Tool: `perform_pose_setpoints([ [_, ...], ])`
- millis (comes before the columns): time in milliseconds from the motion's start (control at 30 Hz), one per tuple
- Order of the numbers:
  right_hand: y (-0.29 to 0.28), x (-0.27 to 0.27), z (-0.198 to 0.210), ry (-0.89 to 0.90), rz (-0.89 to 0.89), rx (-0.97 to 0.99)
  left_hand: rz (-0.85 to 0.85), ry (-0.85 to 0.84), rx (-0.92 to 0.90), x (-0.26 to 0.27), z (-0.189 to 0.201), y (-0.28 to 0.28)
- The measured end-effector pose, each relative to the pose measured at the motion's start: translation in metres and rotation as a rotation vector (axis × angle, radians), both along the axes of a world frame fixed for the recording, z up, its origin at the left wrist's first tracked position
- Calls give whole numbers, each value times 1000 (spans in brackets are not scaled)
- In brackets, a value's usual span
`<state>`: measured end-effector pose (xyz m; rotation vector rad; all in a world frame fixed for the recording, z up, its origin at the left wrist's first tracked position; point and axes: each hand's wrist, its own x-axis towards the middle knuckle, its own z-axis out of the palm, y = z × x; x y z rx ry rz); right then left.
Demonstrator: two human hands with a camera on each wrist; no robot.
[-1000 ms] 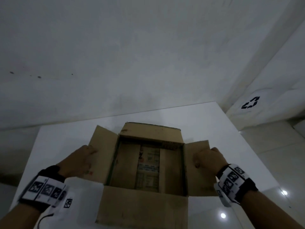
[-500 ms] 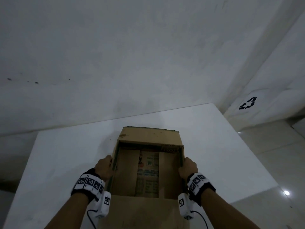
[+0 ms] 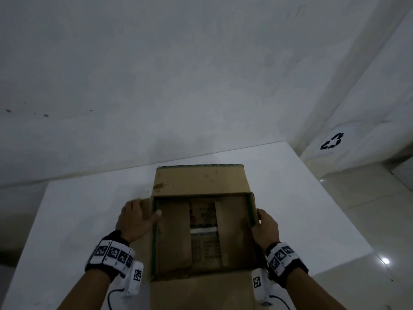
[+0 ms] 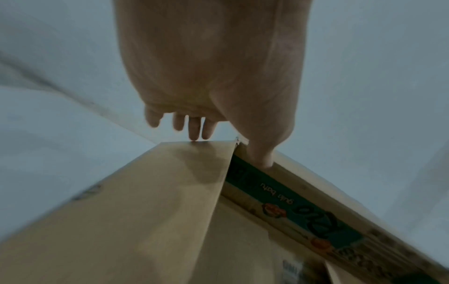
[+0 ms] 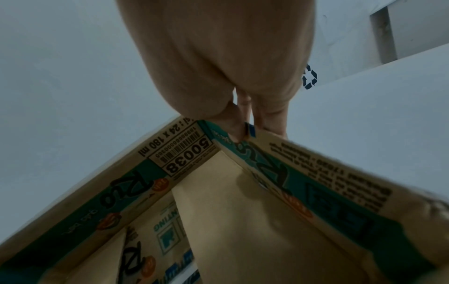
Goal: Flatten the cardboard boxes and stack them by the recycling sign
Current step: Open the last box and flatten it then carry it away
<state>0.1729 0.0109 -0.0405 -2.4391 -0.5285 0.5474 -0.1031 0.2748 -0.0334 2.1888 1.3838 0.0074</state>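
Observation:
An open brown cardboard box (image 3: 201, 233) stands on the white table (image 3: 89, 209), its far flap up and its near flap hanging toward me. My left hand (image 3: 136, 217) lies on the left side flap (image 4: 121, 221) with straight fingers, and its thumb (image 4: 261, 157) presses on the left rim. My right hand (image 3: 266, 227) pinches the right wall (image 5: 328, 182) near the far corner, thumb inside and fingers outside. The black recycling sign (image 3: 332, 141) is on the white surface at the far right, also in the right wrist view as the sign (image 5: 309, 79).
A white wall rises behind the table. The table's right edge (image 3: 335, 209) drops to a glossy tiled floor (image 3: 384, 260) below the sign. Printed flaps line the bottom of the box.
The two side flaps, spread wide a second ago, are folded down. Both hands moved in to the box's sides, and the left hand has slid further forward along the left flap.

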Motion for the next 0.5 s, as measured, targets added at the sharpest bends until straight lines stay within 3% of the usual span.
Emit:
perform_pose_setpoints([
  [67, -5, -2, -2, -5, 2, 37, 34, -234, -3, 13, 13, -1],
  [133, -7, -3, -3, -8, -18, 55, 115, -421, -187, 26, 25, -9],
  [333, -9, -5, 2, 33, -121, 82, 237, -694, -425, 41, 20, -27],
  [400, -8, -13, 7, -93, -181, 123, 266, -754, -459, 47, 25, -34],
  [500, 3, -32, 20, -432, -141, 183, 289, -800, -430, 55, 32, -43],
])
